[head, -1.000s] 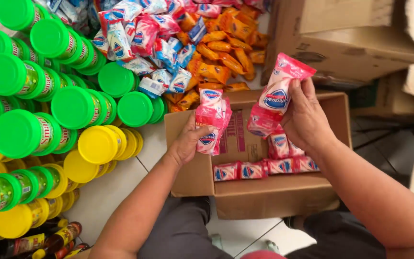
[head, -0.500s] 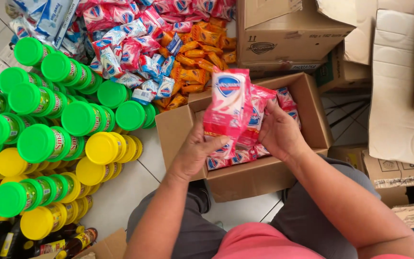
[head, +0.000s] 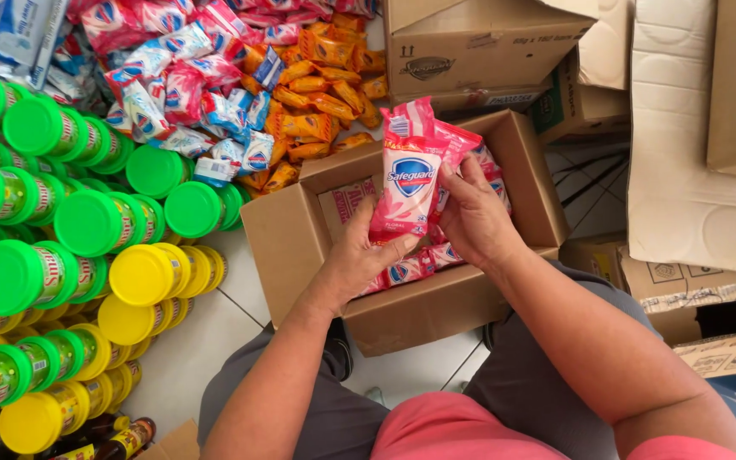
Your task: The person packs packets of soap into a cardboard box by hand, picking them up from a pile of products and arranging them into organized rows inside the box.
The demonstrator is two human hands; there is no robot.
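Both hands now hold 1 bunch of pink soap packs (head: pixel 411 183) together, right over the open cardboard box (head: pixel 300 247); a moment ago each hand held its own packs, further apart. The left hand (head: pixel 359 260) curls under the bunch at 7 o'clock, and the right hand (head: pixel 474 221) grips it at 3 o'clock. More pink packs lie in the box below.

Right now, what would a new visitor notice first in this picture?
Probably the pink soap packets held up by both hands, left hand and right hand, over an open cardboard box. On the left lie rows of bottles with green and yellow caps, and beyond them a pile of colourful packets.
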